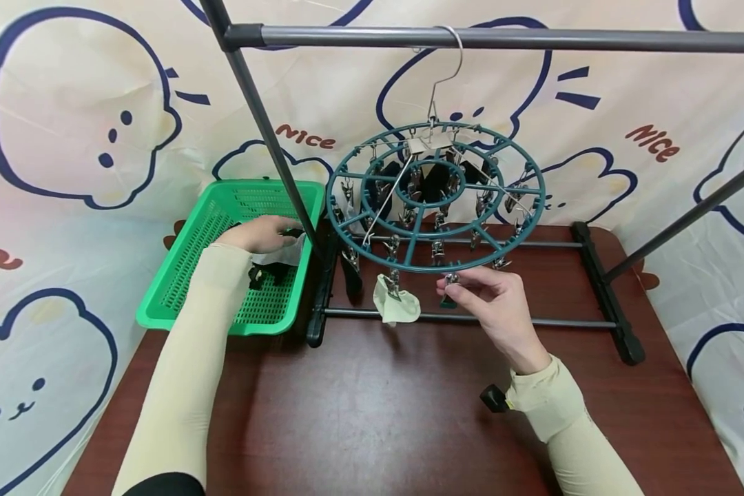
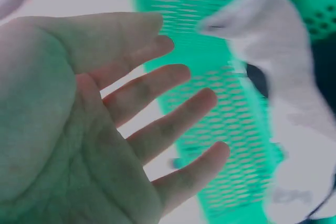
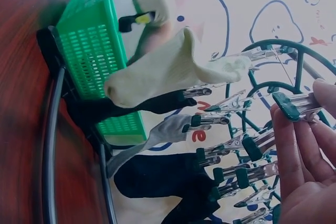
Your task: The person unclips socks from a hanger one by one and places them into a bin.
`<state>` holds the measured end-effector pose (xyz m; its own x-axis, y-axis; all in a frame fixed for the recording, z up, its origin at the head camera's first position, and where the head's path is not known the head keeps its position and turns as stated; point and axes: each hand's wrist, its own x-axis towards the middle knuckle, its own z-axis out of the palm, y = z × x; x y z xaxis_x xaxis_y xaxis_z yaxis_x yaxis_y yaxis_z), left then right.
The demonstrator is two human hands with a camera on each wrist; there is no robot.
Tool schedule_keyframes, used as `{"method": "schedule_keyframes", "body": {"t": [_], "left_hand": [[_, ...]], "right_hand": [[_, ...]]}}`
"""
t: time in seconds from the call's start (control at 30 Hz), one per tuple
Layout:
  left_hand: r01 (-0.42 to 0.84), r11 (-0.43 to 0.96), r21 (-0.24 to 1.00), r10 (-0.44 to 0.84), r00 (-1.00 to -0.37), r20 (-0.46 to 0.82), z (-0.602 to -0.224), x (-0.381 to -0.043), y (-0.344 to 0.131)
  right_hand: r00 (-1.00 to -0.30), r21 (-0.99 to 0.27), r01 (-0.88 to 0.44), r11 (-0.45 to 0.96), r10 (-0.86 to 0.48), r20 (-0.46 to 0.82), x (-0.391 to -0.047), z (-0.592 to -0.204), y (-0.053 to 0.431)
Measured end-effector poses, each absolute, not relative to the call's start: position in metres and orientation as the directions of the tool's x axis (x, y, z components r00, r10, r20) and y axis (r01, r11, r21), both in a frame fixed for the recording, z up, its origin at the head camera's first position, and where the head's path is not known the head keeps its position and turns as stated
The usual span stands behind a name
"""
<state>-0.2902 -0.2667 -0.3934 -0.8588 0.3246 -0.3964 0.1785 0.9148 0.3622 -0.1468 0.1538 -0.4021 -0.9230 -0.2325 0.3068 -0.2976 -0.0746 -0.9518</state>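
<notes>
Over the green basket [image 1: 173,303] my left hand [image 1: 263,234] reaches in from the front. The left wrist view shows its fingers spread and nothing in the palm, beside a white sock [image 2: 291,98]. Black socks [image 1: 279,274] lie there too. My right hand [image 1: 499,300] pinches a metal clip with green tips [image 3: 296,106] at the near rim of the round teal drying hanger [image 1: 412,265]. This clip holds nothing. Left of it a pale cream sock [image 1: 395,303] hangs from another clip. Grey [image 3: 165,135] and dark socks [image 3: 157,177] hang further along.
The hanger's hook [image 1: 455,58] hangs on the grey bar [image 1: 359,36] of a standing rack. Its slanted leg [image 1: 273,138] passes in front of the basket's right side. The rack's feet [image 1: 623,331] stand on a dark red-brown table [image 1: 372,413], before a patterned cloth backdrop [image 1: 99,241].
</notes>
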Motion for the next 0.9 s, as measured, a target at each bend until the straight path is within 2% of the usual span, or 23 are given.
{"method": "schedule_keyframes", "body": {"t": [0.17, 0.37, 0.47, 0.57, 0.63, 0.7, 0.9], "left_hand": [[0.274, 0.918, 0.286, 0.341, -0.914, -0.219, -0.361, -0.261, -0.254], [0.306, 0.926, 0.222, 0.305, -0.951, 0.041, -0.335, -0.192, -0.241], [0.388, 0.879, 0.279, 0.347, -0.919, 0.185, -0.336, -0.162, -0.234], [0.542, 0.741, 0.397, 0.455, -0.840, 0.296, -0.352, -0.145, -0.222], [0.600, 0.636, 0.486, 0.518, -0.798, 0.308, -0.366, -0.137, -0.209], [0.604, 0.558, 0.569, 0.552, -0.782, 0.289, -0.384, -0.133, -0.195], [0.549, 0.463, 0.696, 0.578, -0.782, 0.233, -0.429, -0.137, -0.158]], "right_hand": [[-0.925, -0.953, -0.296, -0.065, -0.231, 0.303, -0.149, -0.400, 0.158], [-0.923, -0.954, -0.292, -0.070, -0.239, 0.300, -0.149, -0.396, 0.163], [-0.926, -0.955, -0.289, -0.072, -0.234, 0.298, -0.149, -0.396, 0.166], [-0.930, -0.956, -0.278, -0.090, -0.225, 0.291, -0.149, -0.396, 0.169], [-0.931, -0.957, -0.270, -0.102, -0.224, 0.287, -0.149, -0.396, 0.171], [-0.932, -0.958, -0.264, -0.110, -0.226, 0.283, -0.149, -0.396, 0.173], [-0.938, -0.962, -0.253, -0.106, -0.216, 0.270, -0.148, -0.396, 0.177]]}}
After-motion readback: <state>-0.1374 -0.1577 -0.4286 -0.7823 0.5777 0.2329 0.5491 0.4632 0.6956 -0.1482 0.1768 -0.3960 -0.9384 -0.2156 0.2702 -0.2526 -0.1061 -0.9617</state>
